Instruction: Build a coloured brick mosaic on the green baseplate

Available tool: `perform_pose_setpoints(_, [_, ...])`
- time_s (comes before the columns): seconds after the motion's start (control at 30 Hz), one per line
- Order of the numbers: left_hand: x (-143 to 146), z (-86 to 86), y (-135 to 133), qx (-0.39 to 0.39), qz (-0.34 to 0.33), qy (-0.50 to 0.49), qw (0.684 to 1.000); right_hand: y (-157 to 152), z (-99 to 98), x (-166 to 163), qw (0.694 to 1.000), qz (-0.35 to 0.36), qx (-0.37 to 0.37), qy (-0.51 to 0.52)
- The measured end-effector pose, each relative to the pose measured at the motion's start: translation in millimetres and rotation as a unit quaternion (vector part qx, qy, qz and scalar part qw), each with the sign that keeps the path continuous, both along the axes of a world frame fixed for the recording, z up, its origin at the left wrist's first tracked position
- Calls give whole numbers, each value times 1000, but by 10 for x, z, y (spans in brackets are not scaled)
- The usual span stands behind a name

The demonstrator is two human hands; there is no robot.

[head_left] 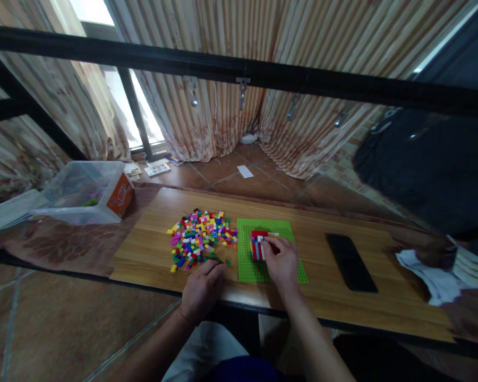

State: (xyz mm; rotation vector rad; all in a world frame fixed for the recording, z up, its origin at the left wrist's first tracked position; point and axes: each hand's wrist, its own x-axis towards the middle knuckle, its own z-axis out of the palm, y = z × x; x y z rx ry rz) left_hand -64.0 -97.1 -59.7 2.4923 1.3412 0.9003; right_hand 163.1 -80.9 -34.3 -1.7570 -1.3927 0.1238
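Observation:
My right hand (283, 262) is over a green studded baseplate (247, 273), its thumb and fingers pinched at a small toy brick on top of a red, white and blue brick build (257, 250). The fingers partly cover the right side of that build. My left hand (204, 289) rests at the table's front edge, its fingers curled together beside a few green bricks. Whatever it may hold is hidden. Just beyond it lies a loose pile of small multicoloured toy bricks (199, 236), left of the baseplate.
A black phone-like slab (351, 262) lies on the wooden table (143, 241) to the right, with crumpled white paper (430, 276) farther over. A clear plastic bin (91, 183) with an orange label stands at the left. A dark metal bar (223, 69) crosses above, before striped curtains.

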Motion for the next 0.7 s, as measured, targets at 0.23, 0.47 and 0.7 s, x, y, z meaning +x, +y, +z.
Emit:
perform_pose_setpoints(0.23, [-6, -22, 4, -11, -5, 5, 1000, 58, -45, 58, 995, 21, 2, 98])
perform_pose_setpoints(0.47, [-6, -16, -4, -10, -5, 1, 1000, 133, -115, 112, 982, 9, -26, 188])
perform_pose_setpoints(0.7, [-7, -23, -9, -10, -4, 1, 1000, 152, -66, 136, 984, 24, -44, 169])
